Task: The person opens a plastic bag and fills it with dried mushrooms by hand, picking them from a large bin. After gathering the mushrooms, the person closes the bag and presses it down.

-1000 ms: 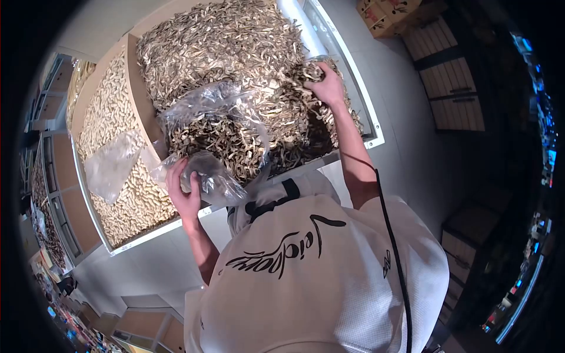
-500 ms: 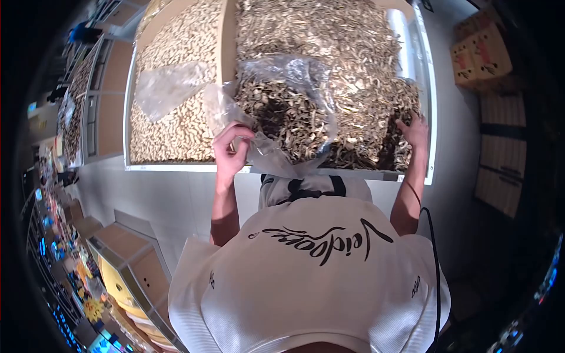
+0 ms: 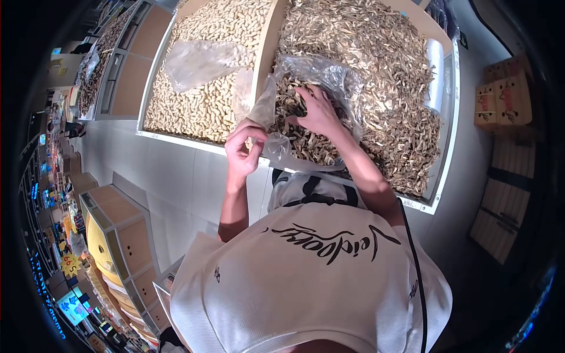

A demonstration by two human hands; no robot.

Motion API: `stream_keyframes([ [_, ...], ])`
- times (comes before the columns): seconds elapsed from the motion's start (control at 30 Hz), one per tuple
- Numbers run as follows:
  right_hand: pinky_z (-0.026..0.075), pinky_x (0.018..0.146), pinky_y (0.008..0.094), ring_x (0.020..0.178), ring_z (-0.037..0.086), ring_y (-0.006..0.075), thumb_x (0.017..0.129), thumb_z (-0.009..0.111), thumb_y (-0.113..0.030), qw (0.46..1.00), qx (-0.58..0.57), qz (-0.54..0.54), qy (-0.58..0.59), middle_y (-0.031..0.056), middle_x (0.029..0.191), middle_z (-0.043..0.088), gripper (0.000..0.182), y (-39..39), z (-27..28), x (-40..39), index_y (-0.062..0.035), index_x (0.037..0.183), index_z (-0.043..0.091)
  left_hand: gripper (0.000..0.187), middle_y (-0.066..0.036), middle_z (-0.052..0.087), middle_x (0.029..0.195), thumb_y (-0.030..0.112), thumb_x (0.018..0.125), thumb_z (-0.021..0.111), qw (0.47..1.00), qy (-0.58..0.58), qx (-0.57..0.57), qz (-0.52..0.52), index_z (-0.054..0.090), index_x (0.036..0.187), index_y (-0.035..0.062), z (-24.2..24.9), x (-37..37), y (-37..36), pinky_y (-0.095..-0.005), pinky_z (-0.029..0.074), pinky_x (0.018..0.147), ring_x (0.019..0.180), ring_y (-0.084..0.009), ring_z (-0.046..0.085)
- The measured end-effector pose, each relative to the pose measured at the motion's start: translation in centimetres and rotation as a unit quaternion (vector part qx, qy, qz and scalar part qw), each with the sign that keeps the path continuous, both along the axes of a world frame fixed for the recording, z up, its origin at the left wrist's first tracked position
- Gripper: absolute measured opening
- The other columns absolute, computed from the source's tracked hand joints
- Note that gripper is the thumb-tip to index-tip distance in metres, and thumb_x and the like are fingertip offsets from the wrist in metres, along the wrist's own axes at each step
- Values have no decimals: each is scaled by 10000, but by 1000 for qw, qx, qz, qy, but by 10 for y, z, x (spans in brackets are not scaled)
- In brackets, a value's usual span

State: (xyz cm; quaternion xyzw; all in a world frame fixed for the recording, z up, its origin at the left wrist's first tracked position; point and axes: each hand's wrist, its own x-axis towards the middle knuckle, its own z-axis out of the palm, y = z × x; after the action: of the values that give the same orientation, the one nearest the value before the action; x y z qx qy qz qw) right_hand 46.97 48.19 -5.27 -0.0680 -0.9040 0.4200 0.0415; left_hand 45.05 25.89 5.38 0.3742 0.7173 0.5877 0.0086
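Observation:
My left hand (image 3: 244, 147) pinches the rim of a clear plastic bag (image 3: 282, 154) at the front edge of the bin. The bag lies with its mouth wide around a heap of dark brown, elongated dried pieces (image 3: 288, 105), whose kind I cannot make out. Over that heap, inside the bag's mouth, my right hand (image 3: 319, 113) has its fingers and thumb spread. I see nothing held between them; its fingertips are close to the pieces. More loose dried pieces (image 3: 394, 112) fill the compartment around the bag.
A wooden divider (image 3: 268, 53) separates the dried pieces from peanuts in their shells (image 3: 200, 109). Another clear plastic bag (image 3: 203, 62) lies on the peanuts. A roll of clear bags (image 3: 434, 73) rests at the right wall. Cardboard boxes (image 3: 503, 100) stand beyond it.
My right hand has moved left, from the pieces near the bin's right wall to over the heap in the bag. The left hand still pinches the bag. The view has shifted and turned.

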Motion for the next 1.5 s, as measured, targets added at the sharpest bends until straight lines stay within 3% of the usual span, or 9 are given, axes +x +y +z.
stream_keyframes([
  [0.1,253,1168,630,1459,261,482,663,830,-662,998,26,22,-56,267,1602,234,1124,-15,3,-31,-194,1558,339,192,-114,651,822,-147,672,543,1000,12,6,21,641,784,-26,0,2,-5,-308,490,742,782,-219,623],
  [0.23,229,1147,706,1505,175,453,619,794,-757,974,104,83,-184,247,1645,122,1218,-26,14,-43,-182,1576,307,193,-114,643,824,-150,670,550,999,2,5,48,636,791,-28,-2,4,-12,-307,486,727,778,-221,617],
  [0.4,316,1067,759,1411,325,461,601,861,-651,972,121,135,-150,277,1455,362,1085,-32,8,-24,-64,1415,449,185,-115,627,837,-160,707,551,999,-17,28,40,628,822,-37,-10,4,-13,-273,466,708,765,-188,585],
  [0.57,244,1038,827,1492,163,510,583,846,-691,956,144,151,-208,298,1620,159,1336,-43,2,-13,-159,1614,183,190,-127,624,854,-170,723,541,999,-23,27,16,623,839,-45,-18,5,-9,-272,462,715,773,-190,580],
  [0.73,308,986,811,1350,381,504,656,832,-596,975,122,123,-139,268,1453,361,1071,-48,-35,-15,-181,1526,366,196,-125,624,860,-176,716,539,1000,-20,18,-1,622,837,-45,-16,7,-8,-274,462,723,778,-191,579],
  [1.07,279,1000,809,1399,292,493,593,759,-755,973,172,58,-142,283,1492,287,1179,-74,-37,4,-248,1552,297,203,-118,624,847,-184,709,544,1000,-22,9,-4,623,828,-40,-18,15,-8,-278,466,752,796,-193,587],
  [1.23,370,1044,672,1409,294,540,578,808,-708,985,59,66,-150,321,1518,295,1093,-61,-34,-2,-223,1483,432,202,-116,622,849,-183,710,547,1000,-21,3,-1,627,831,-44,-18,15,-12,-277,463,756,800,-196,589],
  [1.33,463,951,604,1358,382,485,633,819,-614,982,106,56,-149,291,1416,371,978,-63,-29,-1,-220,1439,428,192,-114,624,852,-177,716,553,1000,-24,6,2,629,829,-41,-16,15,-13,-276,464,749,796,-189,588],
  [1.5,491,892,594,1289,447,477,640,822,-557,978,132,65,-150,298,1408,373,947,-70,-28,2,-209,1435,442,184,-110,626,856,-168,723,552,1000,-26,12,0,630,827,-37,-18,15,-14,-274,466,741,787,-182,588],
])
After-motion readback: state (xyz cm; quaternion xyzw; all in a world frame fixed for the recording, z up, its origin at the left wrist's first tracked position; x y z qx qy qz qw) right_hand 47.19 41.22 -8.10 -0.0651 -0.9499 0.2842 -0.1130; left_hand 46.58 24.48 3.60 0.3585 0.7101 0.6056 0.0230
